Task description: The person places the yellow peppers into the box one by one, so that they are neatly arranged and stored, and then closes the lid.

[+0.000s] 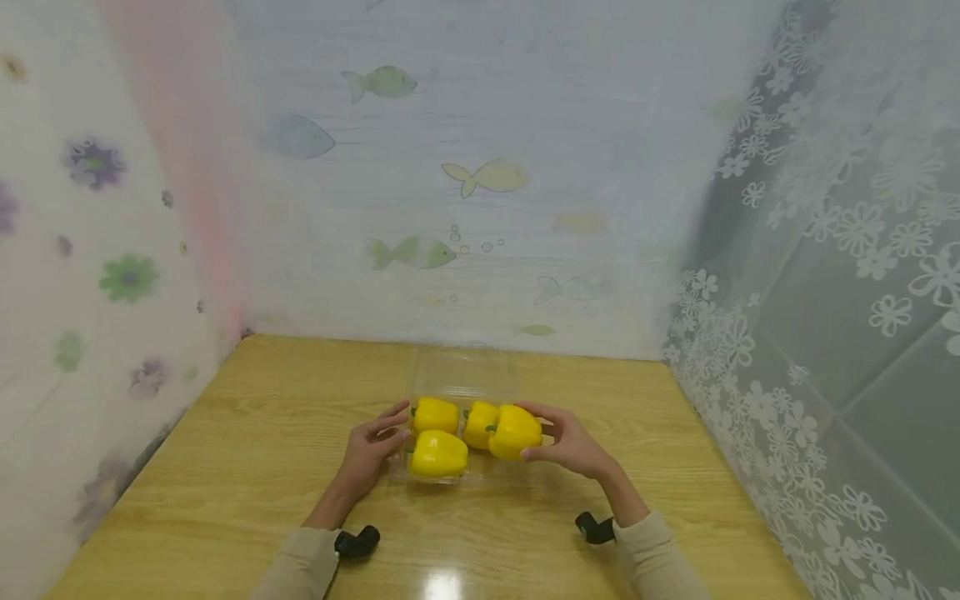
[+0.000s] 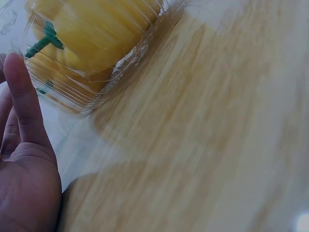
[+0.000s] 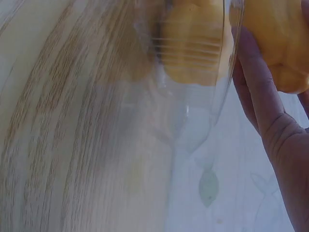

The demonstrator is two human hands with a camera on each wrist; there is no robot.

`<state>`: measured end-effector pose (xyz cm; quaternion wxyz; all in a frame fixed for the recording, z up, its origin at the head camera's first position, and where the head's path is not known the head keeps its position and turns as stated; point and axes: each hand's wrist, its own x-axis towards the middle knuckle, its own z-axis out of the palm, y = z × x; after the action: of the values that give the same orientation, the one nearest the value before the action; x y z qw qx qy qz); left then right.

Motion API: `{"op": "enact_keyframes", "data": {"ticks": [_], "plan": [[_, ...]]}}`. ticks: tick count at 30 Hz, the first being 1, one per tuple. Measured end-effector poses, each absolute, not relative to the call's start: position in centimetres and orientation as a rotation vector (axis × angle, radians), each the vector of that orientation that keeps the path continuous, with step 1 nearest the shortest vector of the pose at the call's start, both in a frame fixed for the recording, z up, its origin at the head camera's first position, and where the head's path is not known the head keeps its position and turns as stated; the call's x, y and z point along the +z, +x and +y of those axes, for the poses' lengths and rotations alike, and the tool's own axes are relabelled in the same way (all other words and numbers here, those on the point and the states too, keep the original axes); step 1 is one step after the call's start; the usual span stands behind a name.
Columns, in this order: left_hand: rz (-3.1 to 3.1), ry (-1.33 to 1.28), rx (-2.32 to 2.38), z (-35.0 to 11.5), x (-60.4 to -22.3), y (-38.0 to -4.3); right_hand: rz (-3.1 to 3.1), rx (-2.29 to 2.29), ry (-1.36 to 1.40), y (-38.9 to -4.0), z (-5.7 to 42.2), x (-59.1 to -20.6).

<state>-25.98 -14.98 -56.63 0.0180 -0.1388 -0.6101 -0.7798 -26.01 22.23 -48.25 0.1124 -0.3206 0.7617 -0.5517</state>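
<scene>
A clear plastic clamshell container lies on the wooden table, lid folded back towards the wall. In its left half are two yellow bell peppers, a far one and a near one; a third bell pepper sits to their right. My right hand grips a fourth bell pepper from its right side, raised above the container's rim in the right wrist view. At the container's left side is my left hand, fingers extended. The left wrist view shows its thumb straight against the clear wall.
Behind the wooden table hangs a sheet with fish drawings. A flower-patterned sheet borders the left, and a translucent flowered curtain the right. Black wrist mounts show at both sleeves.
</scene>
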Motion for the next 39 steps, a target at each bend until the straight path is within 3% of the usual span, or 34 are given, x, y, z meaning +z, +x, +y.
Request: {"op": "enact_keyframes", "data": {"ticks": [17, 39], "plan": [[-1.930, -0.423, -2.399, -15.0, -56.5, -25.9, 2.379, -1.341, -0.937, -25.2, 20.2, -47.7], [-1.912, -0.447, -2.394, -15.0, -56.4, -25.8, 2.149, -1.372, -0.768, -24.9, 19.5, -47.3]]}}
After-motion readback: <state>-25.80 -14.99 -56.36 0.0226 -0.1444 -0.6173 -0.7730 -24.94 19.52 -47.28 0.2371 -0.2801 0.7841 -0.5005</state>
